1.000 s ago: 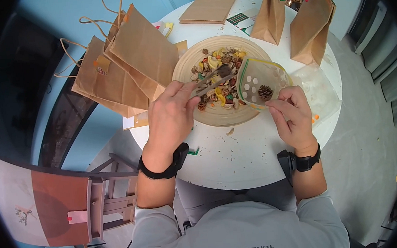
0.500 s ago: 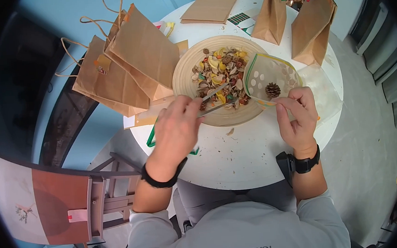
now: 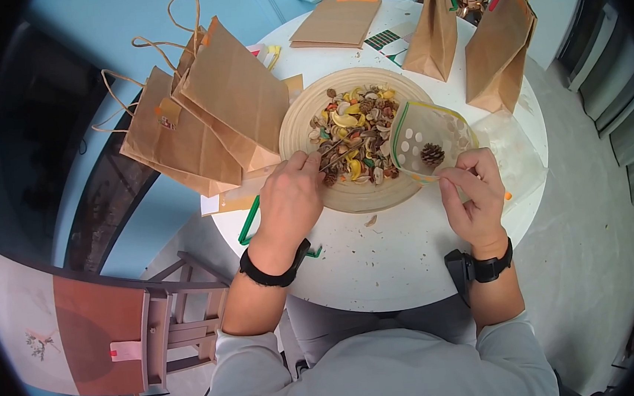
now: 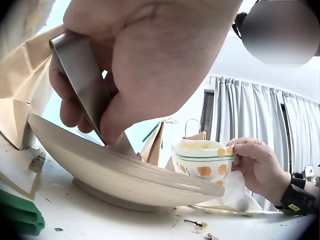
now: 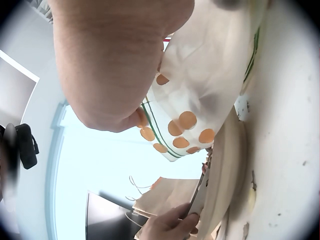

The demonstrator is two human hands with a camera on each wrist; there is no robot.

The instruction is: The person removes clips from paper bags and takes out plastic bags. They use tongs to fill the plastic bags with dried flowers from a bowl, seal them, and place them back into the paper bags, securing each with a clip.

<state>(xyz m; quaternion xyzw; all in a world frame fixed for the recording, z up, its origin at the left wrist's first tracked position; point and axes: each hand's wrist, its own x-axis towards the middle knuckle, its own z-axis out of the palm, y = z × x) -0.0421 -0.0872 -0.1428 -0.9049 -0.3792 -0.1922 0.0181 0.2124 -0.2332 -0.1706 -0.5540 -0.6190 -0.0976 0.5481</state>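
In the head view, my left hand [image 3: 291,200] grips metal tongs [image 4: 82,70] at the near left rim of a round plate [image 3: 297,117]. Their tips reach down among dried flowers, peels and cones [image 3: 348,121] heaped on it. My right hand [image 3: 473,197] pinches the near edge of a zip bag [image 3: 430,126] with round dots and a green-striped top. A brown pine cone [image 3: 431,155] shows inside the bag, whose mouth faces the heap and overlaps the plate's right side.
Brown paper bags [image 3: 234,93] stand at the left of the white table [image 3: 382,267], with two more paper bags [image 3: 499,57] at the back right. A flat paper bag [image 3: 337,24] lies at the back. Green clips [image 3: 250,219] and loose crumbs lie near the plate.
My left hand has drawn back toward the plate's near left, and the tongs' tips have gone from near the bag down into the heap. The bag has shifted slightly right.
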